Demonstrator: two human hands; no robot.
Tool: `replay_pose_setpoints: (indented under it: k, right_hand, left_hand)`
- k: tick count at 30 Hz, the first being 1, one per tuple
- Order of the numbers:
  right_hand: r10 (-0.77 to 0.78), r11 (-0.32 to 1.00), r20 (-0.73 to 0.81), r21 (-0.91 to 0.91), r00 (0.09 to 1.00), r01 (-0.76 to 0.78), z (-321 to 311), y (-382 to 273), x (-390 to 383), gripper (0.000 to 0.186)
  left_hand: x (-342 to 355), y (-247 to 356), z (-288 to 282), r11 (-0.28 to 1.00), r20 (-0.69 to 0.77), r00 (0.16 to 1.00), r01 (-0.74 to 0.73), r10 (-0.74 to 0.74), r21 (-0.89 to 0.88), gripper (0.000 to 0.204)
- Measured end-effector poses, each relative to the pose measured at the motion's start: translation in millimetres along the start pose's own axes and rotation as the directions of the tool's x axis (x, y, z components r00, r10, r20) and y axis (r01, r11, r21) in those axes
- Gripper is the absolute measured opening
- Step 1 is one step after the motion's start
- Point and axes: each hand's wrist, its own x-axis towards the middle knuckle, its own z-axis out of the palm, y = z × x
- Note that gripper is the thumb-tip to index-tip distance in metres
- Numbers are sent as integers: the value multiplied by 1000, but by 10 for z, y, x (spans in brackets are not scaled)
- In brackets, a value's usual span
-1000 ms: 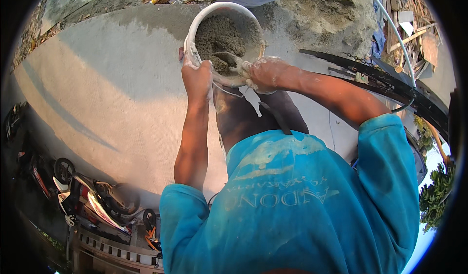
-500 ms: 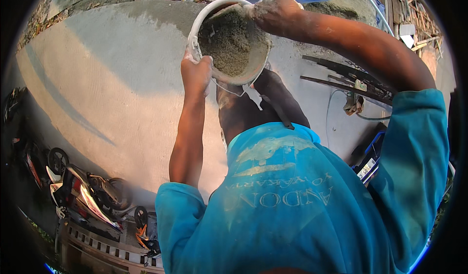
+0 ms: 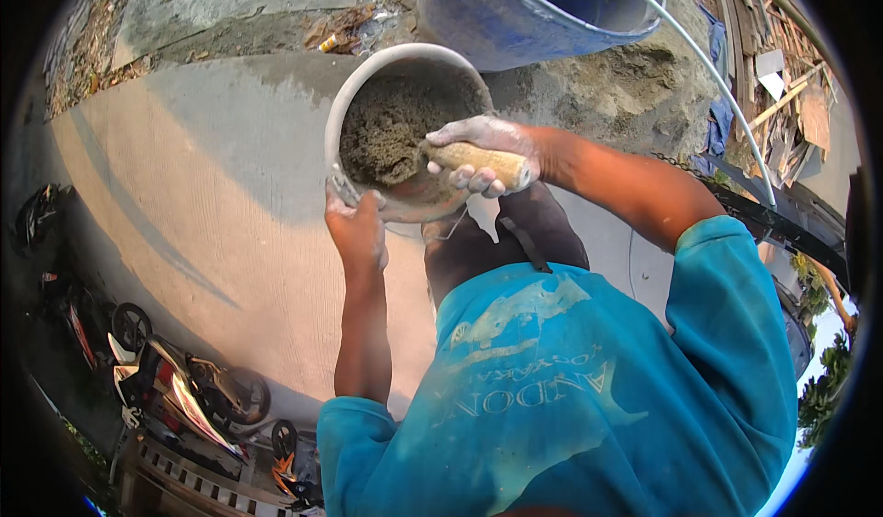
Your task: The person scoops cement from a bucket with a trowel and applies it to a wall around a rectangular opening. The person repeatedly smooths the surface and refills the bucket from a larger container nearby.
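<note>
A pale bucket (image 3: 342, 112), tilted so its mouth faces me, holds wet grey mortar (image 3: 386, 117). My left hand (image 3: 357, 227) grips its near-left rim, thumb and fingers coated in grey. In my right hand (image 3: 487, 149), over the bucket's right side, is the thick pale handle (image 3: 483, 161) of a trowel. Its blade is hidden in the mortar and behind my fingers. A thin wire bail (image 3: 452, 227) hangs below the near rim, above my legs.
Beyond the bucket stands a large blue drum (image 3: 478, 20), beside a heap of sand (image 3: 635, 89). A white hose (image 3: 713, 71) curves down at the right, near wood scraps (image 3: 800, 103). Motorbikes (image 3: 184, 379) stand at lower left on the concrete floor (image 3: 248, 204).
My right hand has come down and toward me from the far rim, with the trowel handle now showing in it. The bucket has shifted slightly left, and more of the drum shows.
</note>
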Motion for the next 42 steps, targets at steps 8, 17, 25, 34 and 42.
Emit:
replay_pose_setpoints:
  k: [8,17,25,34,42]
  right_hand:
    - [-531,249,-105,-968,841,36,672,-356,-1566,55]
    - [-960,165,-169,-986,224,-38,-768,-1418,-2116,65]
    - [-959,263,-252,-962,-128,-70,-1602,-1862,-2017,45]
    - [-909,321,-360,-926,-210,201,-1526,-1986,-1293,38]
    - [-780,587,-494,-790,-384,-177,-605,-2434,-199,43]
  left_hand:
    - [-65,1011,210,997,-95,994,-52,57,58,62]
    - [255,1457,839,977,-119,987,83,-108,-197,52]
    - [730,1461,597,965,-300,942,74,-150,-250,52]
    - [2239,1603,-460,952,-330,927,76,-177,-298,62]
    - [3373,2406,-859,991,-350,927,117,-131,-62,71]
